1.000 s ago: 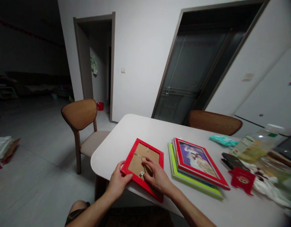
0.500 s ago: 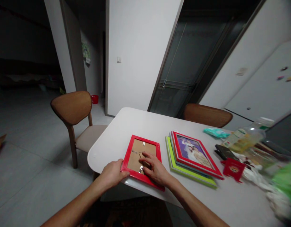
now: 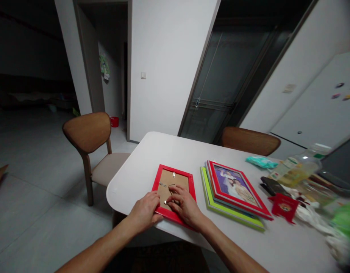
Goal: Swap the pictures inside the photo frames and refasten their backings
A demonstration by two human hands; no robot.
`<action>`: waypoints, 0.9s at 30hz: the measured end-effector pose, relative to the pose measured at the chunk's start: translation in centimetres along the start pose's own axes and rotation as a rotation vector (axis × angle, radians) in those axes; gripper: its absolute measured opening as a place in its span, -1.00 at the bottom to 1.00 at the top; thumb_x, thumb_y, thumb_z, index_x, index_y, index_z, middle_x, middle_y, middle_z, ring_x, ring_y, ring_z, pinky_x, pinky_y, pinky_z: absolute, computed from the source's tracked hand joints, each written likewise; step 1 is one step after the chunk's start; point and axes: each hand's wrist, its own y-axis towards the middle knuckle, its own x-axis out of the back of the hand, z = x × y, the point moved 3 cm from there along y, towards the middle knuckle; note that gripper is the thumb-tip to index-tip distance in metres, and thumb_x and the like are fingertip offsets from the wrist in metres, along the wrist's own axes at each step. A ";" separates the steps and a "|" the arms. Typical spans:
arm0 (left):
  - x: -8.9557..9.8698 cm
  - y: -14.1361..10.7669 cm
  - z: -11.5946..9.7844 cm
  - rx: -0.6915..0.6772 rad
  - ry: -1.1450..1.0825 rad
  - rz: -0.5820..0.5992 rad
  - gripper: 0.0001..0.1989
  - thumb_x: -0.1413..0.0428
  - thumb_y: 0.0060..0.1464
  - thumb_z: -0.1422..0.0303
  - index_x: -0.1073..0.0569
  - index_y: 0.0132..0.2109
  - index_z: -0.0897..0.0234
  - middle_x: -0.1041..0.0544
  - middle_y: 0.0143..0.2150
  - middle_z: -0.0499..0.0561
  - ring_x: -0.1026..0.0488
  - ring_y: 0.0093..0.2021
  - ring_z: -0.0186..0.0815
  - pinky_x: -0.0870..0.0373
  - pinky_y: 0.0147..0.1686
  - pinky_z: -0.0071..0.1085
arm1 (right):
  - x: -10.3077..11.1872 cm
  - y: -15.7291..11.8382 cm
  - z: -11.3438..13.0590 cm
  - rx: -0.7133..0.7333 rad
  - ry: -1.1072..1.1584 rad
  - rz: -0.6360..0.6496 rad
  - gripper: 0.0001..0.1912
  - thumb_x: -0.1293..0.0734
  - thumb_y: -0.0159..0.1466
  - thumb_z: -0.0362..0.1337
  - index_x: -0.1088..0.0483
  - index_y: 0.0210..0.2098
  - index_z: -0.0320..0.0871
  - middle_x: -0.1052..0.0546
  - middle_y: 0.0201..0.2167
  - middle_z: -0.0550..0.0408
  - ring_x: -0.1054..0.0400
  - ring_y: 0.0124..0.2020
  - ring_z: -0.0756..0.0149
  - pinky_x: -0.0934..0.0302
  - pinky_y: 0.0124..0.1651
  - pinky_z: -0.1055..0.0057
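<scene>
A red picture frame lies face down on the white table, its brown backing board and metal clips showing. My left hand grips the frame's near left corner, thumb at the near edge and fingers curled over the left side. My right hand rests over the near right part of the backing, fingers bent around the thin wire stand at its middle; the fingertips partly hide what they touch. Right of it sits a stack of frames, a red one with a photo above a lime green one.
Wooden chairs stand left and behind the table. On its right side are a teal packet, a dark phone-like object, a red box, a large bottle and crumpled white tissue or plastic.
My left hand has moved slightly right and further over the frame's corner, fingers now more curled. My right fingers have shifted a little around the wire and near clip.
</scene>
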 end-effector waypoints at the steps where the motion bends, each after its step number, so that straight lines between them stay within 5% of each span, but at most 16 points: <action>1: 0.0 0.0 0.0 0.005 -0.002 -0.006 -0.80 -0.14 -0.15 0.39 -0.33 -0.29 0.26 -0.36 -0.03 0.08 -0.18 0.06 -0.19 -0.18 0.01 -0.26 | -0.1 0.2 0.0 -0.013 -0.008 -0.014 -0.86 -0.26 0.08 -0.29 -0.47 -0.42 -0.06 -0.36 -0.08 0.04 -0.11 0.02 0.21 0.03 0.05 0.21; 6: -0.3 -0.2 -0.1 0.042 0.005 -0.044 -0.70 -0.15 -0.17 0.33 -0.30 -0.23 0.28 -0.33 -0.01 0.11 -0.17 0.07 -0.17 -0.20 -0.01 -0.24 | -0.7 2.6 0.4 -0.093 -0.137 -0.106 -0.72 -0.22 0.12 -0.21 -0.41 -0.21 -0.15 -0.38 -0.11 -0.03 -0.20 -0.07 0.24 -0.01 0.00 0.33; 12: -0.5 0.0 -0.1 0.066 0.028 -0.044 -0.70 -0.17 -0.20 0.30 -0.31 -0.28 0.29 -0.31 0.03 0.12 -0.15 0.09 -0.16 -0.18 0.01 -0.24 | -2.3 6.2 0.5 -0.183 -0.307 -0.146 -0.76 -0.16 0.16 -0.25 -0.45 -0.36 -0.15 -0.45 -0.34 0.00 -0.27 -0.26 0.28 -0.07 -0.18 0.41; 21: -0.6 0.1 0.2 0.090 -0.007 -0.036 -0.64 -0.18 -0.21 0.32 -0.31 -0.21 0.29 -0.31 0.04 0.13 -0.14 0.11 -0.18 -0.17 0.02 -0.25 | -0.9 6.5 -2.2 -0.340 -0.383 -0.242 -0.66 -0.08 0.20 -0.24 -0.37 -0.18 -0.24 -0.42 -0.21 -0.16 -0.22 -0.17 0.14 -0.02 -0.13 0.27; 27: -0.7 0.3 0.5 0.093 -0.002 -0.017 -0.58 -0.18 -0.22 0.29 -0.31 -0.16 0.30 -0.30 0.06 0.14 -0.13 0.12 -0.18 -0.15 0.04 -0.25 | -0.8 6.9 -2.3 -0.289 -0.368 -0.190 -0.71 -0.12 0.16 -0.31 -0.38 -0.19 -0.13 -0.47 -0.25 0.00 -0.24 -0.20 0.20 -0.03 -0.14 0.33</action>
